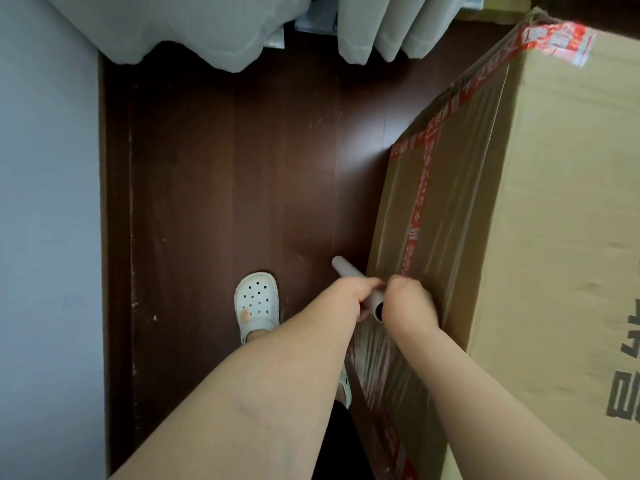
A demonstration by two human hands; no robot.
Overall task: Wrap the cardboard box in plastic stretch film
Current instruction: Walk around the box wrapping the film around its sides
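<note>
A large cardboard box (554, 209) with red printed tape stands on the floor at the right. Clear stretch film (453, 216) covers its left side face, wrinkled and shiny. A pale film roll (348, 268) is held slanted against that face near the box's lower edge. My left hand (353, 294) grips the roll's middle. My right hand (407, 304) is closed around the roll's near end, whose hollow core shows between the hands. Film stretches from the roll back along the box toward me.
The dark wooden floor (214, 188) lies left of the box. A grey wall (48, 237) bounds it on the left. Grey curtains (207, 26) hang at the top. My feet in white perforated clogs (257, 303) stand beside the box.
</note>
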